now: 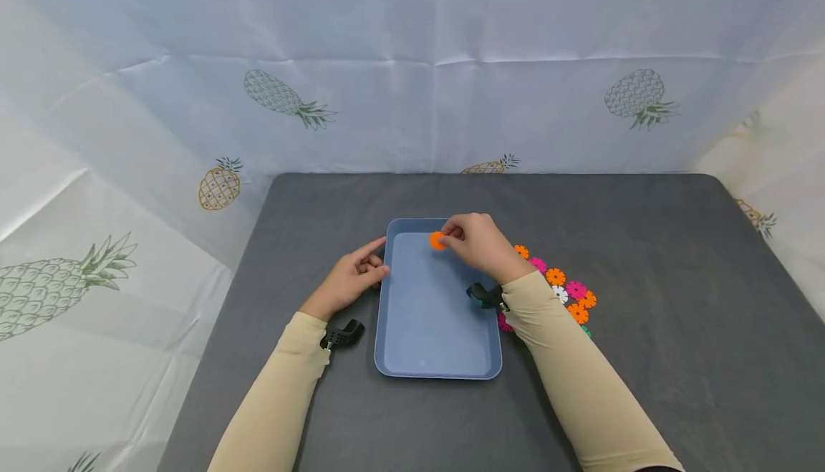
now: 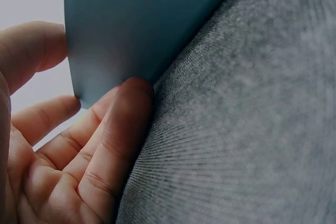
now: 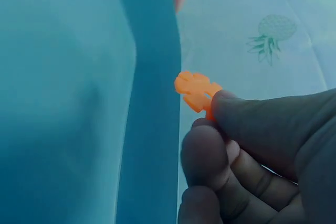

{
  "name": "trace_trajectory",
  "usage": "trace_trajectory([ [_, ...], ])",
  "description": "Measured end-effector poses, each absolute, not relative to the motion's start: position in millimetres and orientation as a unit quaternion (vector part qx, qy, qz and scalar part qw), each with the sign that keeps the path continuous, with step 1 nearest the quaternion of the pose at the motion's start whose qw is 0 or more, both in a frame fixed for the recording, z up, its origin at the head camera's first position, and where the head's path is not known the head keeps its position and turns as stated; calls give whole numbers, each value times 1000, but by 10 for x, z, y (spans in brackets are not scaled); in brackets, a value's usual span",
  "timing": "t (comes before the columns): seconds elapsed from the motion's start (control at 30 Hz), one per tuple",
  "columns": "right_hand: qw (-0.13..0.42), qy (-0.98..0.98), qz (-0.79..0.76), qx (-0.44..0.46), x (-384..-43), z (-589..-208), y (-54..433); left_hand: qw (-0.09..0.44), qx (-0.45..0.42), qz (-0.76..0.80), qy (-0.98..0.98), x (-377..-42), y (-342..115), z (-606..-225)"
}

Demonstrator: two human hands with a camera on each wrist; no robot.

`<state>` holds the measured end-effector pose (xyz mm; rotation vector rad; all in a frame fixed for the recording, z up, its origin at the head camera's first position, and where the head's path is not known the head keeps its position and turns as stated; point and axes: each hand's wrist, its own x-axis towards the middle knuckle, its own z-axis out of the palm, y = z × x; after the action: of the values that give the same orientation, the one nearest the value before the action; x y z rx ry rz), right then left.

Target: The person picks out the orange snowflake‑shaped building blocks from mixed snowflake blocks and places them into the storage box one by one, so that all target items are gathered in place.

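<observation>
A blue rectangular tray [image 1: 438, 314] lies on the grey tabletop. My left hand [image 1: 350, 275] holds its left side, the thumb at the rim and fingertips against the outer wall, as the left wrist view shows up close. Above the far part of the tray, my right hand [image 1: 480, 243] pinches an orange flower-shaped plastic disc [image 3: 197, 90] between thumb and fingertips. In the head view that orange disc is partly covered by the fingers. Right of the tray lie several loose flower discs [image 1: 556, 276] in orange, pink, white and green, partly hidden by my right forearm.
The grey table [image 1: 677, 300] extends on both sides of the tray. Behind it hangs a white curtain [image 1: 412, 114] printed with pineapples. A black wrist camera [image 1: 483, 295] sits under the right wrist, low over the tray's right side; another [image 1: 344, 334] is at the left wrist.
</observation>
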<state>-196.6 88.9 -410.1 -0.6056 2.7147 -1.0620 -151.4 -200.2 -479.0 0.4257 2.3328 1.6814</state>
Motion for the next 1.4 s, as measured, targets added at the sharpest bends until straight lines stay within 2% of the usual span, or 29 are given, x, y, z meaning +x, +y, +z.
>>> trace_trajectory([
  [0.17, 90, 899, -380, -198, -1996, -4109, 701, 122, 142, 572, 799, -1514, -2021, -4807],
  [0.7, 62, 903, -404, -129, -2124, -4232, 329, 126, 142, 577, 794, -1517, -2041, -4785],
  [1.4, 125, 903, -409, -53, -2266, -4397, 163, 125, 138, 586, 789, -1547, -2011, -4814],
])
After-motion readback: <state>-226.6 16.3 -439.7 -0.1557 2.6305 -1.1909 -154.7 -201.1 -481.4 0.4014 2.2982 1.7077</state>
